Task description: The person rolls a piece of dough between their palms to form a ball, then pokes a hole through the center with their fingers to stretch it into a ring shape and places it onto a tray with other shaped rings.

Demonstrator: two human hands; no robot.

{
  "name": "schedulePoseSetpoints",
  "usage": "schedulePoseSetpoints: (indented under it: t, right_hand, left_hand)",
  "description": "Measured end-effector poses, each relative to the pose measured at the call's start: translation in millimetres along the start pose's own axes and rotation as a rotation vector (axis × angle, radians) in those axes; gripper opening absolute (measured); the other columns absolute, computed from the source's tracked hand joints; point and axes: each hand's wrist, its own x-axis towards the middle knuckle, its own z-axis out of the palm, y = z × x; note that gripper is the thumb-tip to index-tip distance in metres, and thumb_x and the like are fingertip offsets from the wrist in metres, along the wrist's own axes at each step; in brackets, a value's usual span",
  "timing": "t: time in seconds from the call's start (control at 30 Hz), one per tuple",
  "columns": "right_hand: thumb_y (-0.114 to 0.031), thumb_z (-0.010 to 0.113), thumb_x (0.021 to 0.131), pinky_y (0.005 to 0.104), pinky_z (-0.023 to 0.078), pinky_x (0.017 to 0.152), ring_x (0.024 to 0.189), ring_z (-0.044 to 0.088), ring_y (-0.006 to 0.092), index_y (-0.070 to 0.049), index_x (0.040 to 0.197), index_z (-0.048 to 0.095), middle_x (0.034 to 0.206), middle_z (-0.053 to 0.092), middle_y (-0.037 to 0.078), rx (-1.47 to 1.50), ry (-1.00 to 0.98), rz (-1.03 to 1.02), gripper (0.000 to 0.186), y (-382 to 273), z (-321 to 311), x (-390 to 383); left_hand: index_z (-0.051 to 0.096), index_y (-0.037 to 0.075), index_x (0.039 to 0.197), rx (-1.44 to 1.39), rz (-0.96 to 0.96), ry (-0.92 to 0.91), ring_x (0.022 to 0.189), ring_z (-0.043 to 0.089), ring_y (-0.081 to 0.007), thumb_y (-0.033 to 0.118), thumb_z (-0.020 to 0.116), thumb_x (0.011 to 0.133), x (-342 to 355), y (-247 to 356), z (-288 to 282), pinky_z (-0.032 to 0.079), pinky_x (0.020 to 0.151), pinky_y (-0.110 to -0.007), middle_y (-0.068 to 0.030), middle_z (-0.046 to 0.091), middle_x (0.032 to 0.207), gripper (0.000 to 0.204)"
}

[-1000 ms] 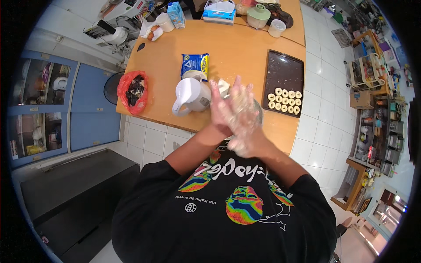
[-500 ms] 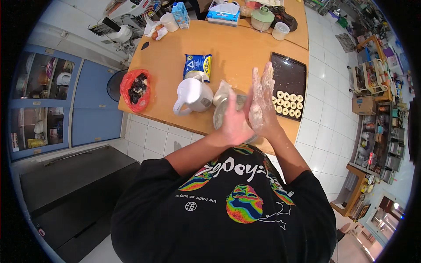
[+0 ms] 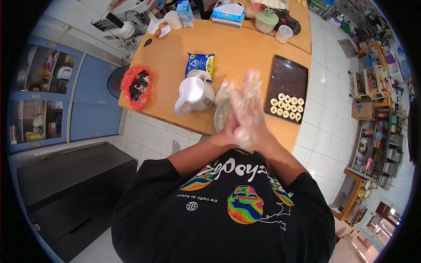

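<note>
My right hand [image 3: 250, 109], coated in pale dough or flour, lies against my left hand [image 3: 230, 129] above the table's near edge. The right fingers stretch away from me, blurred by motion. Mostly behind it, the left hand shows its wrist and some outstretched fingers. Whether anything sits between the palms is hidden. Beneath them a bowl [image 3: 219, 120] is partly covered, with a whitish bag [image 3: 222, 94] beside it. To the right, a dark baking tray [image 3: 287, 72] carries several rows of small pale dough rings [image 3: 287, 106].
Left of the bowl stand a white jug [image 3: 195, 94] and a blue-yellow packet [image 3: 199, 65]. A red plastic bag [image 3: 137, 87] is at the table's left corner. Along the far side are a carton [image 3: 185, 14], a tissue box [image 3: 228, 15], a green-lidded container [image 3: 265, 20] and a clear tub [image 3: 284, 33].
My hands have shifted slightly left and rubbed across each other. The right hand now covers more of the left. The view has moved a little; the table things stay put.
</note>
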Motion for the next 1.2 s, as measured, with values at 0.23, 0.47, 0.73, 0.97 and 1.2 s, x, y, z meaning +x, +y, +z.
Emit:
schedulePoseSetpoints:
  t: [0.23, 0.47, 0.73, 0.97, 1.2]
  right_hand:
    - [-0.074, 0.026, 0.093, 0.0662, -0.002, 0.115, 0.148, 0.008, 0.0507, -0.016, 0.154, 0.037, 0.161, 0.018, 0.026, 0.030, -0.072, 0.003, 0.085, 21, -11, -2]
    - [-0.073, 0.032, 0.092, 0.0653, -0.002, 0.115, 0.147, 0.006, 0.0538, -0.015, 0.155, 0.033, 0.161, 0.016, 0.027, -0.048, -0.085, -0.204, 0.085, -13, -7, -3]
    - [-0.076, 0.022, 0.092, 0.0638, -0.001, 0.116, 0.149, 0.006, 0.0493, -0.010, 0.155, 0.032, 0.161, 0.011, 0.030, -0.045, 0.132, -0.106, 0.091, 10, -3, 7]
    - [-0.075, 0.014, 0.094, 0.0621, -0.003, 0.117, 0.150, 0.004, 0.0491, -0.012, 0.156, 0.029, 0.162, 0.009, 0.029, -0.095, -0.088, -0.212, 0.090, 8, -10, -13]
    - [-0.074, 0.026, 0.092, 0.0630, -0.001, 0.117, 0.149, 0.010, 0.0495, -0.015, 0.156, 0.030, 0.162, 0.011, 0.028, -0.019, -0.008, -0.056, 0.088, -12, -8, 7]
  left_hand:
    - [0.020, 0.029, 0.158, -0.167, -0.681, 0.273, 0.150, 0.015, -0.0336, 0.083, 0.028, 0.088, 5, 41, 0, 0.018, 0.119, -0.057, -0.0090, 0.018, 0.164, 0.089]
    - [0.022, 0.034, 0.158, -0.165, -0.341, 0.178, 0.149, 0.021, -0.0244, 0.078, 0.037, 0.090, -16, 11, -28, 0.022, 0.117, -0.056, -0.0051, 0.021, 0.164, 0.082]
    - [0.033, 0.033, 0.154, -0.067, -0.597, 0.209, 0.145, 0.029, -0.0291, 0.084, 0.036, 0.085, -18, 1, -3, 0.028, 0.112, -0.059, -0.0054, 0.032, 0.158, 0.086]
    - [0.030, 0.033, 0.154, -0.445, -0.797, 0.420, 0.141, 0.034, -0.0272, 0.085, 0.037, 0.084, 6, 40, -8, 0.029, 0.115, -0.049, -0.0024, 0.034, 0.157, 0.088]
    - [0.020, 0.029, 0.159, 0.026, -0.187, 0.409, 0.147, 0.027, -0.0313, 0.083, 0.040, 0.085, -23, -37, -23, 0.019, 0.117, -0.060, -0.0077, 0.025, 0.161, 0.094]
